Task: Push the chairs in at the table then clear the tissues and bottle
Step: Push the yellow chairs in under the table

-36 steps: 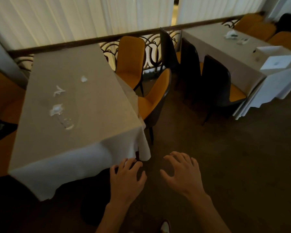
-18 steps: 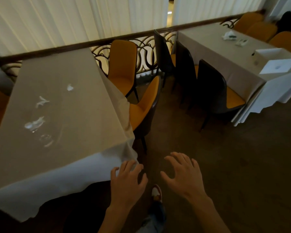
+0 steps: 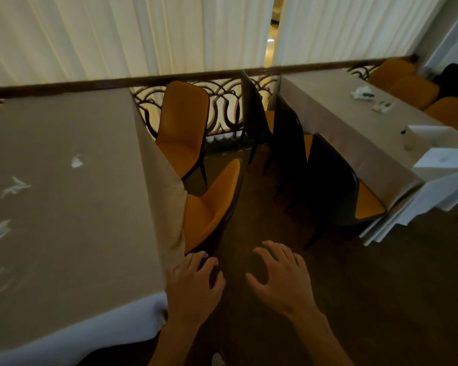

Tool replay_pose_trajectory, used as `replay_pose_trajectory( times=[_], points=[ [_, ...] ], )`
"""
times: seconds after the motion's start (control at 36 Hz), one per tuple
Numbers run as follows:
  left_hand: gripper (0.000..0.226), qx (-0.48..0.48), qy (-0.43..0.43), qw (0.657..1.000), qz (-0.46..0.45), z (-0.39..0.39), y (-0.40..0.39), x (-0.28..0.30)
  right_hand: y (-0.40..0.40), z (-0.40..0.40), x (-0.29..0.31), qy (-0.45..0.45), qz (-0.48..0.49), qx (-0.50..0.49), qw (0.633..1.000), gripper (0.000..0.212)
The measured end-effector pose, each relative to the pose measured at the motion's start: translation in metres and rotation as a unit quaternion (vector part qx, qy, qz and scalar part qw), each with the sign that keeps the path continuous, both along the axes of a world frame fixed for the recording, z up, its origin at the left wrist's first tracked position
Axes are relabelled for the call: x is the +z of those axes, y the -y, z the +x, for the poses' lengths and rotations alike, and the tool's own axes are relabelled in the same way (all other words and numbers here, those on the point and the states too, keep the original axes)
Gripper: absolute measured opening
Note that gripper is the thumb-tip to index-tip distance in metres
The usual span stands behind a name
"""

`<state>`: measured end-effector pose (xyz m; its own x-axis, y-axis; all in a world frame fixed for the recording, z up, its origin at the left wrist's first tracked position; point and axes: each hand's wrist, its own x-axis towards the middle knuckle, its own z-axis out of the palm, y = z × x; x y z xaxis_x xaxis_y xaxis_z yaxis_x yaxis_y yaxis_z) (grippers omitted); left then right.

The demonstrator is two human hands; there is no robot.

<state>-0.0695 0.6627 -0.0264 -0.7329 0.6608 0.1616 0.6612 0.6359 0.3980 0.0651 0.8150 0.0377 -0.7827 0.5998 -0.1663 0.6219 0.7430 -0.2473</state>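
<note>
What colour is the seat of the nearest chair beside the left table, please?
Orange-yellow on the nearest chair, with a dark outer shell; the head view shows it.

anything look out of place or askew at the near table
Yes. The nearest orange chair sits turned at an angle to the table, not squared up, and the far orange chair stands pulled out. Crumpled tissues lie scattered on the tablecloth. Both hands, left hand and right hand, are open and empty.

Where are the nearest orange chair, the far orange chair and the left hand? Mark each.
near chair (image 3: pixel 209 207): head view, on its orange seat beside the tablecloth.
far chair (image 3: pixel 184 120): head view, on its orange backrest.
left hand (image 3: pixel 193 289): head view, on the back of the hand.
</note>
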Motion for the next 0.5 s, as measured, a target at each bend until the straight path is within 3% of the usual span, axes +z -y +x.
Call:
replay_pose_trajectory(
  times=[0.5],
  points=[
    [0.037, 0.088, 0.020, 0.996, -0.016, -0.075, -0.152, -0.015, -0.188, -0.109, -0.017, 0.005, -0.009, 0.109, 0.994, 0.067]
  ],
)
